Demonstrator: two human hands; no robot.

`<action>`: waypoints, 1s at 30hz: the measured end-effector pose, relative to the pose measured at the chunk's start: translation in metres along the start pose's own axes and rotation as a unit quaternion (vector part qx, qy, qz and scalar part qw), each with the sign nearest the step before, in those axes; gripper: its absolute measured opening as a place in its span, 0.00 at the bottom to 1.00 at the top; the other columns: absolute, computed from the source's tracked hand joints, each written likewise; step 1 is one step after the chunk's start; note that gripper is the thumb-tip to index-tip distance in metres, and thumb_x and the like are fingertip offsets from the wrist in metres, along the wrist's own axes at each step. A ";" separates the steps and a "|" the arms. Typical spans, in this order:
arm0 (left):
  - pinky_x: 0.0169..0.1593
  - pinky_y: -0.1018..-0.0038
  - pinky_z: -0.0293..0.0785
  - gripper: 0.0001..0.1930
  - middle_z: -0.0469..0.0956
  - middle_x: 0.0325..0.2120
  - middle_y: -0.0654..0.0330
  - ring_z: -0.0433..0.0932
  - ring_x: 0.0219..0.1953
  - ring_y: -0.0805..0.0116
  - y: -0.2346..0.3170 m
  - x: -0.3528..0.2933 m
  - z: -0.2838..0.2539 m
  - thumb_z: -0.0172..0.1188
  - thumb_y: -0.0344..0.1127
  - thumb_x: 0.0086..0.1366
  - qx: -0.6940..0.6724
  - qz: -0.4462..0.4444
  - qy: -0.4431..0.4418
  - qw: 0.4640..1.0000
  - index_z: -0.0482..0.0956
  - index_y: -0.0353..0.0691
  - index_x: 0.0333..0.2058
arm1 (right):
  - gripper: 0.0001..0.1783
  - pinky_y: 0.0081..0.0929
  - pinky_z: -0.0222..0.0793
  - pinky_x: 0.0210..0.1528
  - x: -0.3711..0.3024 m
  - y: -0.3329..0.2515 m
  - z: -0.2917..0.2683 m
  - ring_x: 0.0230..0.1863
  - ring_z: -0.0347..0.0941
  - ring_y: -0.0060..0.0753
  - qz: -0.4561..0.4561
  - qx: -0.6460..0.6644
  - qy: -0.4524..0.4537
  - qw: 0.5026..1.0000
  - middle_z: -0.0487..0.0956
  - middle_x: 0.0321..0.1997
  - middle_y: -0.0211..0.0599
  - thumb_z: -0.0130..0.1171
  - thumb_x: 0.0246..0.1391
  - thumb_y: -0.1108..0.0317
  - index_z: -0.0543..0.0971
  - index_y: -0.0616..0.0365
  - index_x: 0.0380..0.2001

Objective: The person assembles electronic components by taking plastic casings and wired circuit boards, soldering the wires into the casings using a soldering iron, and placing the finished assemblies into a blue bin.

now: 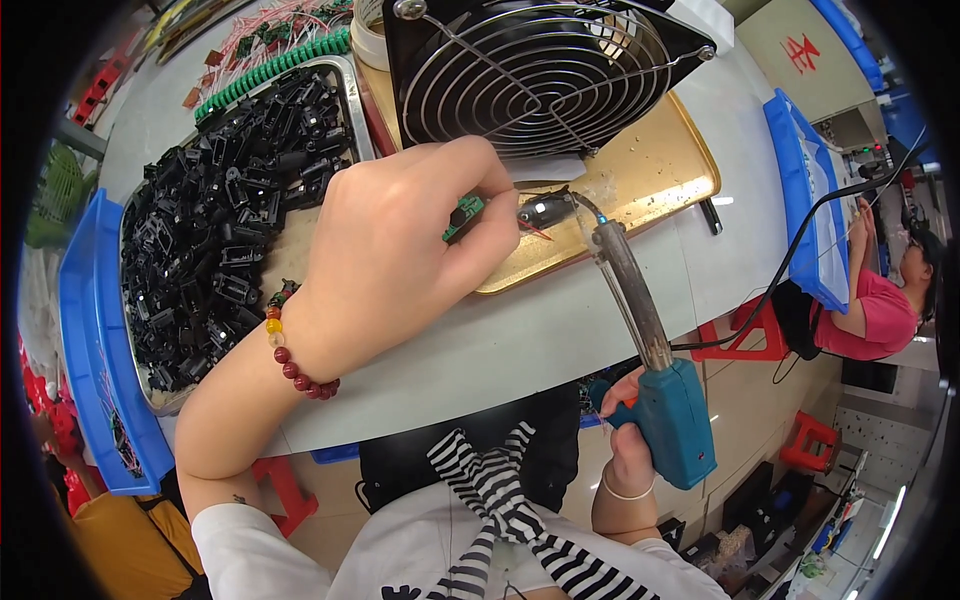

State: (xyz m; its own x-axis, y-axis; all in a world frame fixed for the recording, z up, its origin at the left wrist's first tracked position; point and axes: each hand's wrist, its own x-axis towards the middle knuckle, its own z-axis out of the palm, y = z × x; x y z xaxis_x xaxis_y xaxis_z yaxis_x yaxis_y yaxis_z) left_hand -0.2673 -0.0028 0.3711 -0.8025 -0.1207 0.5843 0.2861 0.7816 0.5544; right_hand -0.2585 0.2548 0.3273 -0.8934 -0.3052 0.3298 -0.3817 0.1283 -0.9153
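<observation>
My left hand (390, 235), a beaded bracelet at its wrist, is closed in a pinch on a small green circuit board (464, 214). Just beyond those fingertips lies a small black plastic part (547, 208), with a thin red wire (534, 229) beside it; whether it joins the board cannot be made out. My right hand (628, 440) grips a teal soldering gun (678, 420) by its handle, fingers near the orange trigger. The gun's long metal barrel points up and away, its tip close to the black part, above a gold-coloured tray (640, 195).
A black fan with a wire guard (540, 100) stands at the far side of the tray. Left of it, a metal tray (352, 100) holds many black plastic housings. Green boards with wires (280, 65) lie behind. A black cable (800, 235) trails right, where another person (870, 315) sits.
</observation>
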 end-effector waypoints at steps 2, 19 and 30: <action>0.21 0.71 0.68 0.03 0.73 0.17 0.57 0.73 0.18 0.60 0.000 0.000 0.000 0.57 0.27 0.48 -0.001 0.004 0.002 1.000 0.71 0.37 0.21 | 0.17 0.21 0.61 0.23 0.001 0.000 0.000 0.23 0.68 0.29 -0.003 -0.001 -0.005 1.000 0.73 0.21 0.33 0.59 0.46 0.56 0.76 0.62 0.23; 0.25 0.78 0.69 0.03 0.75 0.18 0.58 0.74 0.19 0.67 0.001 0.000 -0.004 0.58 0.26 0.49 0.008 -0.017 -0.023 1.000 0.74 0.34 0.22 | 0.19 0.20 0.62 0.22 0.000 0.001 -0.002 0.21 0.69 0.29 0.006 -0.005 -0.005 1.000 0.73 0.19 0.33 0.60 0.46 0.53 0.76 0.61 0.21; 0.26 0.77 0.69 0.02 0.74 0.18 0.58 0.74 0.20 0.65 0.001 -0.001 -0.004 0.58 0.26 0.48 0.014 -0.012 -0.019 1.000 0.74 0.35 0.22 | 0.23 0.22 0.63 0.27 -0.007 0.008 -0.006 0.25 0.68 0.27 0.066 0.124 -0.019 0.990 0.72 0.31 0.40 0.61 0.42 0.58 0.71 0.67 0.36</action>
State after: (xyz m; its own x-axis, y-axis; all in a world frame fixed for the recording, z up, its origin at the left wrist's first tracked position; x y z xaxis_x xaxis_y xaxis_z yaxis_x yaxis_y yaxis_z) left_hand -0.2640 -0.0046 0.3739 -0.8281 -0.1162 0.5485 0.2528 0.7957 0.5504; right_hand -0.2568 0.2634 0.3195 -0.9201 -0.3375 0.1986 -0.1879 -0.0646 -0.9801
